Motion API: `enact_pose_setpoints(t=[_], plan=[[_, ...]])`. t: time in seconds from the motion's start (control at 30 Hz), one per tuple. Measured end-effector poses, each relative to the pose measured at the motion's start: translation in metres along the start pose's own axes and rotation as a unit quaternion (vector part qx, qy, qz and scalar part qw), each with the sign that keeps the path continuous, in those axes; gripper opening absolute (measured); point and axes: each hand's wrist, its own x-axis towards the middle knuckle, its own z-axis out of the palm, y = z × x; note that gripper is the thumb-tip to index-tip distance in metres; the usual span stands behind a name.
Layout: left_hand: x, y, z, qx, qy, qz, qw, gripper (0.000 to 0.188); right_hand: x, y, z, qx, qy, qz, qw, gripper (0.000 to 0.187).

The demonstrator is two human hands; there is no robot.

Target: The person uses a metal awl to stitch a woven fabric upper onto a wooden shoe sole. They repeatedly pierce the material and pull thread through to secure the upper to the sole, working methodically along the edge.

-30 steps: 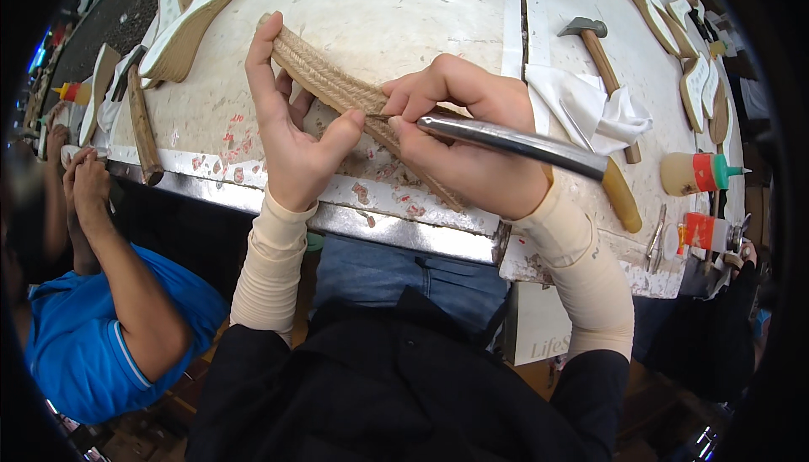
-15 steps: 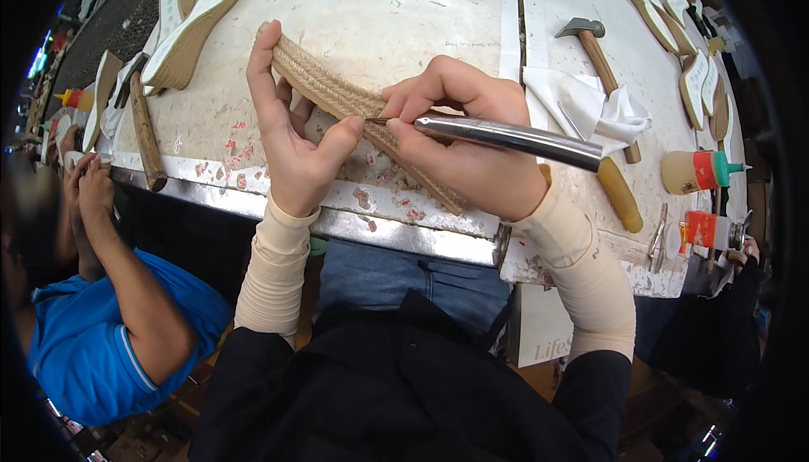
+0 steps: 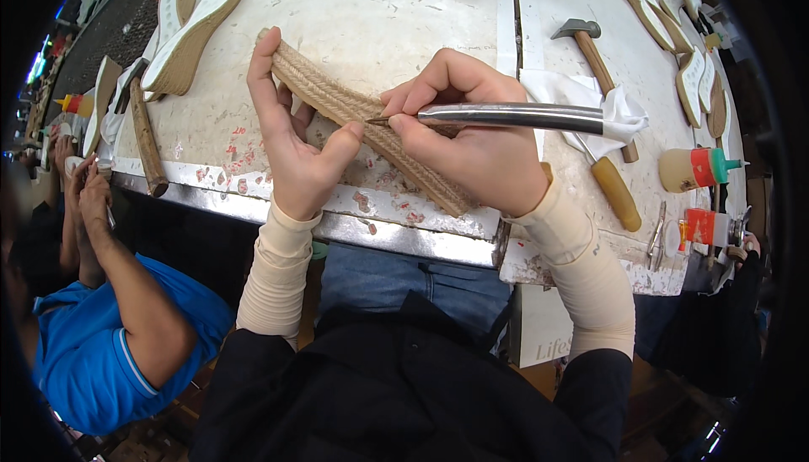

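Note:
A long wedge sole [image 3: 329,83] wrapped in braided tan jute lies slantwise between my hands, its braided side turned up. My left hand [image 3: 299,142] is closed round its left part, thumb pressing the braid and fingers behind. My right hand [image 3: 472,137] pinches a slim, shiny steel tool [image 3: 514,115] with a dark pointed tip; its exact kind is unclear. The tip touches the braid just right of my left thumb. My right fingers also rest against the sole, hiding part of its middle.
Right of my hands are a hammer [image 3: 598,66], a white cloth [image 3: 552,89], a yellow-handled awl [image 3: 617,196], tweezers [image 3: 656,237] and a glue bottle [image 3: 687,169]. More wedge soles [image 3: 202,28] stand left. A co-worker in a blue shirt [image 3: 126,344] works at the left.
The steel tool's back end has swung away from me, so it lies nearly level. Its tip stays on the braid. The sole has rolled slightly, showing more of its braided side.

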Motion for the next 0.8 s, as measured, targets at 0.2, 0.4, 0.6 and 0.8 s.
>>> enact_pose_setpoints(t=[0.2, 0.4, 0.6, 0.8], plan=[[0.001, -0.001, -0.002, 0.001, -0.012, 0.017, 1.000, 0.101, 0.001, 0.000, 0.001, -0.012, -0.009, -0.005, 1.000, 0.013], [0.001, 0.001, -0.002, -0.006, -0.010, -0.019, 1.000, 0.106, 0.006, 0.007, -0.004, 0.067, -0.002, -0.009, 0.998, 0.013], [0.002, 0.002, -0.001, -0.030, 0.001, -0.042, 0.999, 0.105, 0.003, 0.002, -0.004, 0.069, 0.040, -0.016, 0.997, 0.015], [0.001, 0.005, 0.001, -0.056, 0.007, -0.039, 0.998, 0.100, 0.001, -0.006, 0.007, 0.051, 0.059, -0.033, 0.996, 0.016]])
